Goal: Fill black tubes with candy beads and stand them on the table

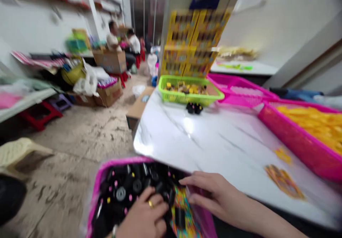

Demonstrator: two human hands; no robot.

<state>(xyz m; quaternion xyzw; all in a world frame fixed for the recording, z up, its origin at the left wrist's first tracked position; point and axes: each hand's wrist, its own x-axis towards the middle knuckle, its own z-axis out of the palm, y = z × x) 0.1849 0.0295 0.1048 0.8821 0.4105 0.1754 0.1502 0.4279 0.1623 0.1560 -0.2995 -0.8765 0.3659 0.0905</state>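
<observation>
A pink-rimmed basket (96,184) stands below the table's near edge, filled with black cylindrical pieces (137,185) and small pink and yellow bits. My left hand (146,213), with a ring on one finger, reaches into these pieces. Its fingers are curled, and whatever lies under them is hidden. On the basket's right side, my right hand (213,195) has its thumb and fingers apart, above a multicoloured patterned strip (191,227). A black cylinder (180,218) rests on that strip. Clear film shows by the right fingers.
On the white marbled table (171,135) stand a green basket (192,97) of small parts, black pieces (194,108) and a pink crate (299,142) of yellow pieces. Yellow boxes (189,42) are stacked behind. Two people sit far back; a cream stool (18,152) is at left.
</observation>
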